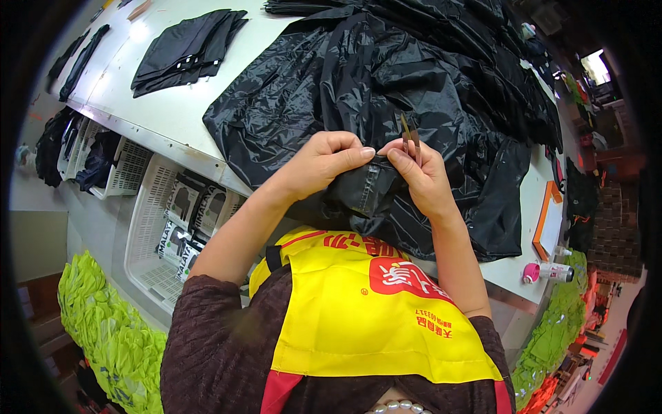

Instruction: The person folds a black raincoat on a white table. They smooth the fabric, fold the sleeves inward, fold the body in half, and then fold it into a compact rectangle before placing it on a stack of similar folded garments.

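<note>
A shiny black garment [296, 90] is spread over the table in front of me, its near part gathered up toward my body. My left hand [324, 162] is closed, pinching the garment's edge between thumb and forefinger. Close beside it, my right hand [422, 172] pinches the same edge and also keeps a pair of thread snips [411, 140] in its fingers, blades pointing away from me. Below the two hands hangs a stitched seam [369, 188] of the black cloth. The handle part of the snips is mostly hidden by my fingers.
Folded black pieces [189, 52] lie at the table's far left. Under the left edge stand a white basket [141, 228] with printed packets and another basket [131, 169] with dark cloth. Bright green bundles [103, 331] are at lower left. A bottle [555, 272] stands at right.
</note>
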Demonstrator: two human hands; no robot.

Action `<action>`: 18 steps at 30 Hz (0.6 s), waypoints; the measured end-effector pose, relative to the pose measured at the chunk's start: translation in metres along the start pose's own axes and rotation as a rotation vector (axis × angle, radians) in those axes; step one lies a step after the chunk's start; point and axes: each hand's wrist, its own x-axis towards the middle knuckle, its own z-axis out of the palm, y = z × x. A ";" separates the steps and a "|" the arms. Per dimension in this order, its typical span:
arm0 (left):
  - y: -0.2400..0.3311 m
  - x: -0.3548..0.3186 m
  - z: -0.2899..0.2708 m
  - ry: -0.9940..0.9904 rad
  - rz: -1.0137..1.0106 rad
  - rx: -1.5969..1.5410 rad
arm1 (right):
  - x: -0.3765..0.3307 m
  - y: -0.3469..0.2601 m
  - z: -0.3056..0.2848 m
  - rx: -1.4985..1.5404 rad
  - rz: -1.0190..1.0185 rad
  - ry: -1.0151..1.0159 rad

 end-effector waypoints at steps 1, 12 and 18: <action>-0.005 0.000 0.007 -0.004 -0.044 -0.151 | -0.003 0.001 0.000 0.000 -0.017 0.040; -0.009 0.008 0.035 0.120 -0.059 -0.381 | -0.020 -0.012 -0.007 -0.529 -0.320 0.177; -0.010 0.013 0.045 0.170 -0.024 -0.262 | -0.025 -0.034 -0.003 -1.162 -0.553 0.157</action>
